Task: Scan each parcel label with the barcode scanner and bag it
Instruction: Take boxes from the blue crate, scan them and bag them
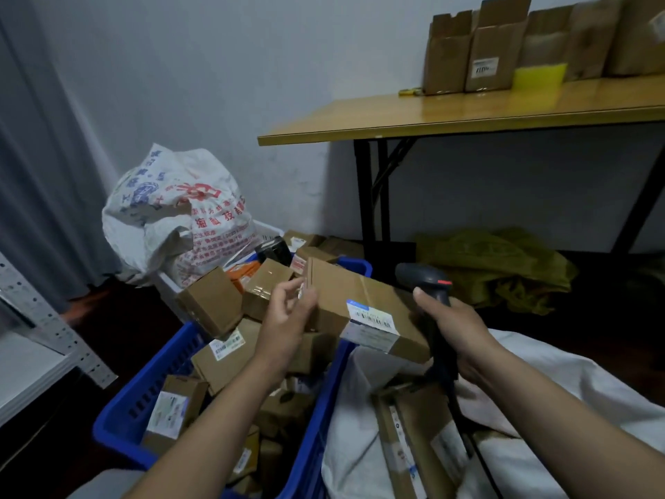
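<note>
- A left hand (288, 315) pinches the left end of a cardboard parcel (338, 293), fingertips blurred.
- The parcel hangs tilted between a blue crate (144, 401) and a white bag (575, 383), its label (370, 324) unreadable.
- A right hand (457, 329) grips the barcode scanner (426, 279); its handle is mostly hidden.

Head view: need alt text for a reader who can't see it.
A person's left hand holds a flat brown cardboard parcel with a white shipping label, while the right hand grips a dark handheld barcode scanner beside it. Below are a blue plastic crate of small cardboard boxes and an open white sack holding parcels.
</note>
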